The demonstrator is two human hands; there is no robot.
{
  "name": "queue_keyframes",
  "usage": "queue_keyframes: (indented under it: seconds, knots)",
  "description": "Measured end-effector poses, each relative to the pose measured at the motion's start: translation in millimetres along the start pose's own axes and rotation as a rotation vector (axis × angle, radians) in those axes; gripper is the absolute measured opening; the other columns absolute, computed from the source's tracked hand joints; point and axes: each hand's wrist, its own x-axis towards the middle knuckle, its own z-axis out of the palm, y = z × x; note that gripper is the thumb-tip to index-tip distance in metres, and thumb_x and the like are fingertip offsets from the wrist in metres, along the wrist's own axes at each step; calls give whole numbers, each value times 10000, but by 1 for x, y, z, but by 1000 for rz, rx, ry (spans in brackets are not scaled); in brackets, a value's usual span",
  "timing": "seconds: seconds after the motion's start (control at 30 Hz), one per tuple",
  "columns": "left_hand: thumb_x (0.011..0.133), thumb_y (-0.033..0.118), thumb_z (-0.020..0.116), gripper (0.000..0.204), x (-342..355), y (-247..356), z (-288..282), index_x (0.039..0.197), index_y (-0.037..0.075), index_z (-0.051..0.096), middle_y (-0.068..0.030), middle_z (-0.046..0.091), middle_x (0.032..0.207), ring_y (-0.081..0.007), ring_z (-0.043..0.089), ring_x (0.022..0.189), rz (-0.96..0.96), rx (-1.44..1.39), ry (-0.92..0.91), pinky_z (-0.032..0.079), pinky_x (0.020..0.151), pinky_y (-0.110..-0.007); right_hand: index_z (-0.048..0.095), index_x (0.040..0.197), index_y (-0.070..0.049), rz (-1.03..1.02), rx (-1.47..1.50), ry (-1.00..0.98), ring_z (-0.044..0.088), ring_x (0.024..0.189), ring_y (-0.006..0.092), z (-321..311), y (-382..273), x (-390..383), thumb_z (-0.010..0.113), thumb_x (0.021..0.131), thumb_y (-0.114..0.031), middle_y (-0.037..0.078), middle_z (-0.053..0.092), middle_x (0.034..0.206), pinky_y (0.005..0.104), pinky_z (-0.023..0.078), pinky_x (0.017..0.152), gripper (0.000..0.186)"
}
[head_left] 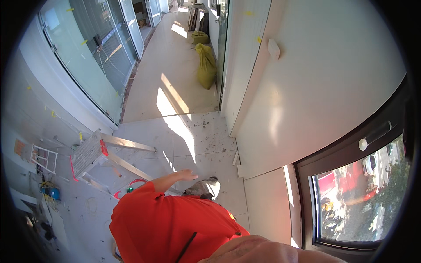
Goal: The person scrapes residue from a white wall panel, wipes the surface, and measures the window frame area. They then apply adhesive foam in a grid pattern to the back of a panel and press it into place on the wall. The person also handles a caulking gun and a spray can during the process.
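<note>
My left hand hangs in front of my red shirt, fingers loosely stretched toward the right, with nothing visible in it. Below it show my shoe and trouser leg on the tiled floor. An aluminium step stool with red end caps stands just to the left of that hand, apart from it. My right arm reaches off along the lower edge to the right. Its hand lies outside the picture. The dark-framed window is the nearest thing on that side.
White wall panels rise on the right, with a small white block on one. Ahead, a covered walkway holds yellow-green sacks. Glass doors line the left. Debris dots the tiles; a blue tool lies far left.
</note>
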Motion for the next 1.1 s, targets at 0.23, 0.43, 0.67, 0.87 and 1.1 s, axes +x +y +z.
queue_keyframes:
  seconds: [0.23,0.43,0.67,0.87,1.1]
  knots:
    - [1074,616,474,805,-178,-76,183,1411,-104,607,-315,600,1435,-433,596,1342,-217,-516,-73,486,1132,-502,719,1050,-69,89,-381,-69,741,787,379,-9,21,-27,622,1033,-362,205,739,915,580,610,714,309]
    - [1091,564,488,705,-274,-94,298,1370,-68,628,-257,647,1330,-397,639,1237,-516,-1225,175,512,1076,-501,724,1000,-64,171,-730,-87,739,766,378,3,25,-41,626,1025,-349,204,732,876,586,617,717,303]
    - [1111,503,504,589,-349,-92,410,1323,-26,654,-189,703,1206,-354,689,1115,-643,-1794,351,543,1010,-500,775,1026,-107,-262,-1716,-197,765,724,320,150,-76,11,653,985,-323,117,795,854,510,656,732,251]
    - [1127,474,506,477,-360,-174,419,1170,26,663,-109,718,983,-236,717,880,-692,-2350,576,578,813,-404,677,1058,-148,-1161,-2123,-585,696,754,204,433,-120,20,724,943,-255,25,714,835,376,560,617,164]
    - [1118,424,566,402,-376,-231,293,1259,70,695,-67,753,1081,-249,710,1081,-585,-2474,1267,552,973,-404,354,1642,57,-388,-899,-875,540,1447,431,715,-67,-231,561,1112,-472,299,507,1582,568,490,1172,777]
